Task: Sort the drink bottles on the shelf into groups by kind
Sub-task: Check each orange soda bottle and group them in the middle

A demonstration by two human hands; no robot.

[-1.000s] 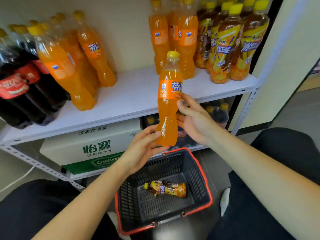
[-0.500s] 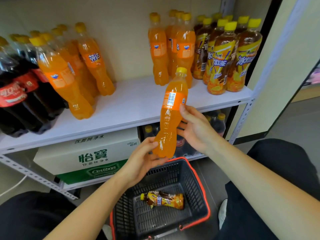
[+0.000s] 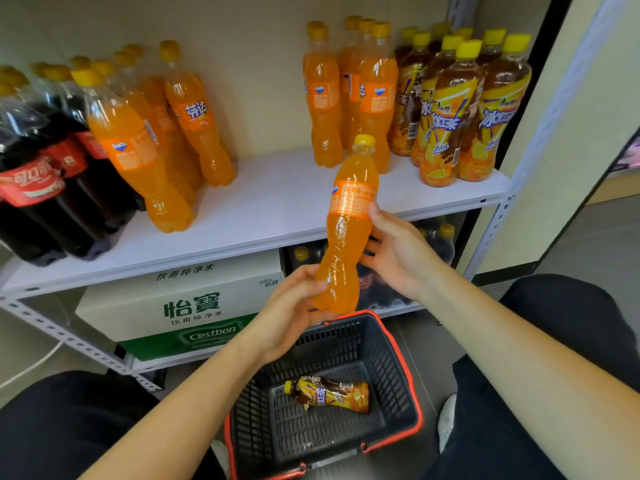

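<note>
Left hand (image 3: 289, 308): thumb and fingertips curl round the bottom bulge of the held orange soda bottle (image 3: 349, 233), gripping from the left. Right hand (image 3: 398, 261): thumb lies along the lower right edge of the label and the other fingers go behind the bottle's waist, so it is also holding.

The held bottle is in the air, near upright, with the top tilted slightly right. Yellow cap (image 3: 364, 143) is up and the small-print side of the label faces the camera. It sits in front of the front edge of the shelf board (image 3: 277, 206), right of centre, with its base just above the far rim of the basket (image 3: 403, 344).

On the board:
- cola bottles (image 3: 38, 174) at the left end
- left orange soda group (image 3: 149, 140) right beside them
- right orange soda group (image 3: 346, 95) at the back, right of centre, well apart from the left one
- iced tea bottles (image 3: 460, 109) at the right end, just beside that second group

The basket is dark with a red rim and sits low between the person's knees. One loose iced tea bottle (image 3: 329, 393) lies on its side in the bottom, cap to the left.

Lower shelf: water carton (image 3: 180, 306) on the left, dark bottles (image 3: 441, 239) on the right, partly hidden behind the hands.
</note>
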